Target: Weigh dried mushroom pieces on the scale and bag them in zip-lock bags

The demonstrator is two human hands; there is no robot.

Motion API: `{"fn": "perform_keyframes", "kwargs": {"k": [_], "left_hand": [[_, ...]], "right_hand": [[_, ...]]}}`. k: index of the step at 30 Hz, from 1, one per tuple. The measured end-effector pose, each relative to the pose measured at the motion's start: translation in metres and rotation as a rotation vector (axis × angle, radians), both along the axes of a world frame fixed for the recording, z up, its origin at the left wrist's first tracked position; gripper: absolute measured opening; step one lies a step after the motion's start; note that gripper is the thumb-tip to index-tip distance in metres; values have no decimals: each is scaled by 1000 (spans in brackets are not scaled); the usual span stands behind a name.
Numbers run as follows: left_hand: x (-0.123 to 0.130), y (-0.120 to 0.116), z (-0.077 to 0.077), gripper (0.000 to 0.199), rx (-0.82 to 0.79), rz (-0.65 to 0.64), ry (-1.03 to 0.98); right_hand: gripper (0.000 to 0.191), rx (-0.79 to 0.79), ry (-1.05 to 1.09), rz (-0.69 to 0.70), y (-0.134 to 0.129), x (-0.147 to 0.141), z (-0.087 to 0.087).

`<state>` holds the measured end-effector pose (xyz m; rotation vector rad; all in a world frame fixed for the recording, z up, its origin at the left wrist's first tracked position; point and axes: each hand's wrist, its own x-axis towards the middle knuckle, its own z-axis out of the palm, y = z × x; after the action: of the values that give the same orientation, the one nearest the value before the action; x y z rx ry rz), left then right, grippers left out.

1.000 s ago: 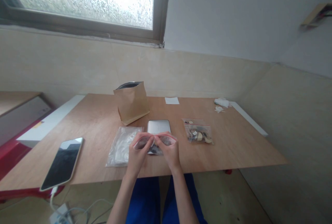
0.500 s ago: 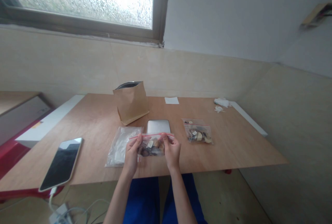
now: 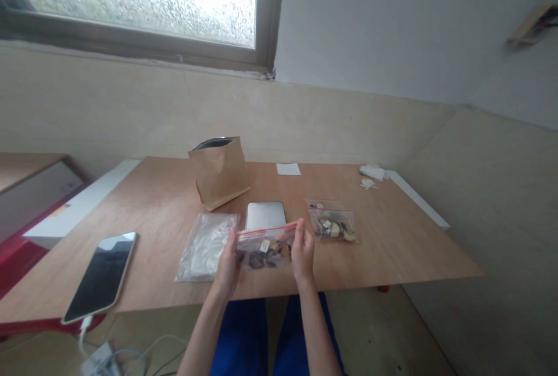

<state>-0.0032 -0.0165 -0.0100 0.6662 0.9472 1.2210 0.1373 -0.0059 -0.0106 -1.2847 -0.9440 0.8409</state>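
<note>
A clear zip bag [image 3: 272, 254] with a red seal line, dark and brown pieces and a small white label hangs between my hands, just over the table's front part. My left hand [image 3: 227, 262] grips its left edge, and my right hand [image 3: 303, 251] pinches its upper right corner, a little higher. Right behind it lies a flat silver device [image 3: 265, 214], its front edge hidden by the bag. Clear empty-looking plastic bags [image 3: 203, 248] lie to the left. On the right rest filled zip bags [image 3: 333, 226] with pale and dark pieces.
An open brown paper pouch [image 3: 220, 172] stands at the back left. A phone [image 3: 102, 277] with a cable lies at the left front edge. White paper [image 3: 288, 169] and crumpled white scraps [image 3: 372, 173] lie along the back of the wooden table [image 3: 405, 242].
My right hand has moved right and up along the bag, and my left hand slightly right. The held bag is now stretched wider and tilted, its right side higher.
</note>
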Motion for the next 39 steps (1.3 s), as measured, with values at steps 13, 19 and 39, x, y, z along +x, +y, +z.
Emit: {"fn": "perform_keyframes", "kwargs": {"k": [13,19,39], "left_hand": [[-55,38,30,36,411,579,1066],[-79,86,87,37,581,931,1301],[-81,98,58,29,511,630,1343]], "right_hand": [[47,-396,-493,-424,11,186,-33],[51,-252,-901,-709,-3,141,-45],[36,-122,-1032,-525,46,101,-49]]}}
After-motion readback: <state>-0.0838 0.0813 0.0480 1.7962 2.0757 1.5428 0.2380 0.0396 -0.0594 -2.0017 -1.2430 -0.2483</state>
